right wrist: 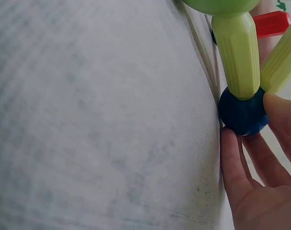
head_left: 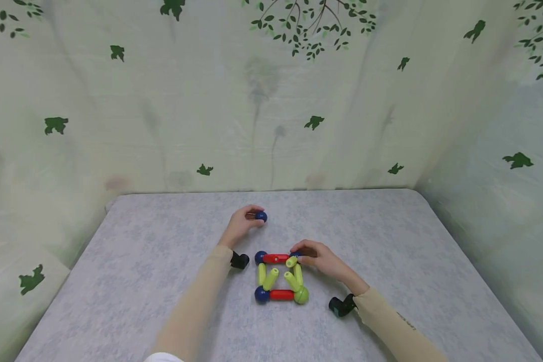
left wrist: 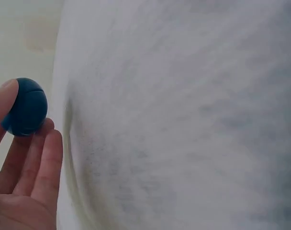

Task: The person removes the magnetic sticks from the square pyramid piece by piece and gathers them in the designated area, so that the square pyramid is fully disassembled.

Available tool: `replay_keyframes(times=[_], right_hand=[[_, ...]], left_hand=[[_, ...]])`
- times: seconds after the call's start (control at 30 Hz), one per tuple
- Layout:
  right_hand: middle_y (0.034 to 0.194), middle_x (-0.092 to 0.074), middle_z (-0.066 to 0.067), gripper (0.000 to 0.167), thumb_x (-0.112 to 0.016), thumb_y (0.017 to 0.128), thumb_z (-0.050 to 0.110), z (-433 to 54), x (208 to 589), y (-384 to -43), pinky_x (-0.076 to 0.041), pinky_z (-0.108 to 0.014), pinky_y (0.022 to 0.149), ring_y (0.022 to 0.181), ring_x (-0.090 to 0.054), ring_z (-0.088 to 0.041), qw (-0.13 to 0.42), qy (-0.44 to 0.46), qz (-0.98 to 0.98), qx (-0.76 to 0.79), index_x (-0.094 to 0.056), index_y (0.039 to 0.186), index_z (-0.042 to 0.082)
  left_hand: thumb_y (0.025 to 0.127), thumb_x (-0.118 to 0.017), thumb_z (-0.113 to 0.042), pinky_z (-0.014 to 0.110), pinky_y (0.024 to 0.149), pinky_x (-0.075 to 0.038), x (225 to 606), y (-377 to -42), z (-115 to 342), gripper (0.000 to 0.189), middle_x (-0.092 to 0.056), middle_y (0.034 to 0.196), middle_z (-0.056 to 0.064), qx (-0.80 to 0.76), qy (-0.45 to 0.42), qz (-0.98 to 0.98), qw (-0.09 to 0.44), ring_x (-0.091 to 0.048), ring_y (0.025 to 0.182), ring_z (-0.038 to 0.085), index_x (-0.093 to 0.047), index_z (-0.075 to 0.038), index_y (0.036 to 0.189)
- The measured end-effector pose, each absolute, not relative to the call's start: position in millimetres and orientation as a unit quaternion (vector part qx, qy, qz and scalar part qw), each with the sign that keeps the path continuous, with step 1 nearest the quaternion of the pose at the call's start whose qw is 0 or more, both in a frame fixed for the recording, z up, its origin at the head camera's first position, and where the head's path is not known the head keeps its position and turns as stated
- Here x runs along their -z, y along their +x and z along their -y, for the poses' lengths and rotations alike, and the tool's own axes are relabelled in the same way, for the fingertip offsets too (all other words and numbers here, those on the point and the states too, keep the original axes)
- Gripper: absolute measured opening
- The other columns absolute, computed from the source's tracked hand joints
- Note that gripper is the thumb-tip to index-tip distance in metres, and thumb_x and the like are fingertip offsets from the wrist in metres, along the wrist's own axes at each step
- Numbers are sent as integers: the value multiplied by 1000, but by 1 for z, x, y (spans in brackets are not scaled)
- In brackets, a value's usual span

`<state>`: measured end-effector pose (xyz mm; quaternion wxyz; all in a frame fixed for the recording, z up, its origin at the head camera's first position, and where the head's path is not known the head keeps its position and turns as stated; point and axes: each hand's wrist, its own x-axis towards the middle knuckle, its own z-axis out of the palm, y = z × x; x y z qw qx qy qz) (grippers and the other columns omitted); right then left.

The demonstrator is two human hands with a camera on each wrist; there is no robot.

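Observation:
Beyond the far side of a ball-and-rod frame, my left hand (head_left: pixel 242 223) pinches a loose blue ball (head_left: pixel 261 216) between thumb and fingertips. My right hand (head_left: pixel 320 257) grips another blue ball (right wrist: pixel 242 116), the frame's far right corner, with two yellow-green rods joined to it. Blue balls form the far left corner (head_left: pixel 260 257) and near left corner (head_left: pixel 261 295); a green ball (head_left: pixel 301 295) forms the near right. Red rods span the far side (head_left: pixel 275 258) and near side (head_left: pixel 281 295). Yellow-green rods make the sides, and short ones, including a left one (head_left: pixel 271 278), slant upward from corners.
The frame lies on a table (head_left: pixel 163 241) with a pale grey mottled cover. A leaf-patterned curtain (head_left: pixel 185 115) hangs behind the far edge and along the sides. Black cameras sit on the left wrist (head_left: pixel 240 260) and right wrist (head_left: pixel 342 305).

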<state>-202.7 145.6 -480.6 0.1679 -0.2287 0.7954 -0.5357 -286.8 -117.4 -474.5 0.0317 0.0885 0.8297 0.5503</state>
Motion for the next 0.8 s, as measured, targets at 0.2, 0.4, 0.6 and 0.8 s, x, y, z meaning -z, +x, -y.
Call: replay_keyframes(times=[0.2, 0.4, 0.6, 0.8], right_hand=[[117, -59, -10, 23, -54, 96, 4, -145, 481, -203, -43, -42, 95, 111, -55, -26, 168, -231, -793, 538, -60, 119, 1], [118, -58, -18, 24, -52, 96, -1, -143, 471, -199, -43, -44, 95, 111, -54, -31, 177, -237, -791, 536, -58, 119, -5], [118, -57, -20, 25, -51, 96, -3, -142, 448, -189, -43, -45, 95, 112, -54, -32, 182, -237, -787, 541, -56, 119, -9], [118, -58, -19, 25, -51, 95, -3, -142, 449, -190, -42, -45, 96, 112, -54, -32, 181, -237, -784, 545, -56, 119, -8]], left_hand=[[87, -71, -9, 42, 94, -43, 474, -300, 111, 36, -60, 122, 12, -535, 76, -841, 41, -56, 109, 27, -62, -7, 121], [88, -68, -6, 41, 95, -43, 475, -306, 107, 34, -60, 123, 13, -518, 70, -852, 25, -54, 111, 28, -62, -6, 122], [89, -66, -5, 42, 95, -43, 476, -310, 101, 34, -59, 125, 13, -502, 72, -862, 26, -54, 110, 29, -62, -5, 123], [89, -67, -5, 42, 95, -44, 474, -309, 104, 41, -56, 129, 14, -513, 74, -855, 32, -55, 112, 29, -58, -6, 129]])
